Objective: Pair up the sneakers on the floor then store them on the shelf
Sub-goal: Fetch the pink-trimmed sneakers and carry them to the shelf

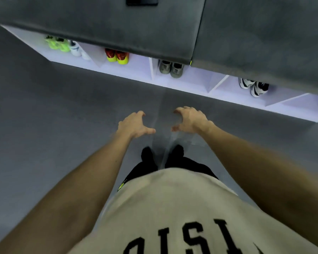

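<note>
A low white shelf (191,83) with dividers runs along the floor under a dark grey bench. In its compartments stand a neon green pair (58,44), a white pair (77,50), a red and yellow pair (117,55), a grey pair (171,67) and a white and black pair (253,86). My left hand (134,124) and my right hand (189,119) hover side by side above the grey floor in front of the shelf, fingers loosely curled, holding nothing. No sneaker lies on the visible floor.
The dark grey bench (136,33) overhangs the shelf and hides the back of each compartment. My black shoes (149,154) stand on the grey carpet just below my hands. Open floor spreads left and right.
</note>
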Tool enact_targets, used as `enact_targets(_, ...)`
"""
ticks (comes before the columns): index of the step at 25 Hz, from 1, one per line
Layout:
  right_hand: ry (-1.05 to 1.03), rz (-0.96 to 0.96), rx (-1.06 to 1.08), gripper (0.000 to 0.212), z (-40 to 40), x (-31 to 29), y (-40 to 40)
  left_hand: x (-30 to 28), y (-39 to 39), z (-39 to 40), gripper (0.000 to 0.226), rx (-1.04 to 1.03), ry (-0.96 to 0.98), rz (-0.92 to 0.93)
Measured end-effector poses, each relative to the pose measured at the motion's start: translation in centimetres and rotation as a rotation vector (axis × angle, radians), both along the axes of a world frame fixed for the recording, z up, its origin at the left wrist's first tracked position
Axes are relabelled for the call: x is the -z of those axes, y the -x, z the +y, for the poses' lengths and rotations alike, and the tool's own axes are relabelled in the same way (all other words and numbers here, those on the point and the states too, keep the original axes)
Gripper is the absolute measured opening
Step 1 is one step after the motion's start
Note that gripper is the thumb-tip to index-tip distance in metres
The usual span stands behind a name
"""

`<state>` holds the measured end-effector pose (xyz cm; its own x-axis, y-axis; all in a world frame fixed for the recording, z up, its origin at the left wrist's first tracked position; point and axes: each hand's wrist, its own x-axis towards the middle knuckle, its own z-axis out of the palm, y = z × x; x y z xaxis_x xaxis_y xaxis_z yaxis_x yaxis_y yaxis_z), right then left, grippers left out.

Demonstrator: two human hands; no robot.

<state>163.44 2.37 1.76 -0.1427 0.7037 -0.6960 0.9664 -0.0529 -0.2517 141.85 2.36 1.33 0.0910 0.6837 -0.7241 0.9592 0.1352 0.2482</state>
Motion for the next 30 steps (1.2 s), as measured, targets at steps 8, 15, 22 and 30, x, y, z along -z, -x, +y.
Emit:
enact_targets(8,-0.006,0.054,-0.201,0.076,1.1,-2.0,3.1,-1.9,2.7,-2.9,0.086,-0.287,-0.023,-0.026)
enact_targets(15,-0.030,0.117,-0.471,0.079,4.2,-4.7,13.3,-3.3,11.0,-6.5,0.084,-0.575,-0.057,0.035)
enact_targets(22,-0.013,0.169,-0.602,0.085,6.7,-5.0,30.1,-3.4,27.5,-8.6,0.090,-0.779,-0.073,0.039)
enact_targets(30,-0.019,0.187,-0.652,0.087,9.4,-5.3,51.3,-3.6,46.5,-8.5,0.089,-0.863,-0.064,0.047)
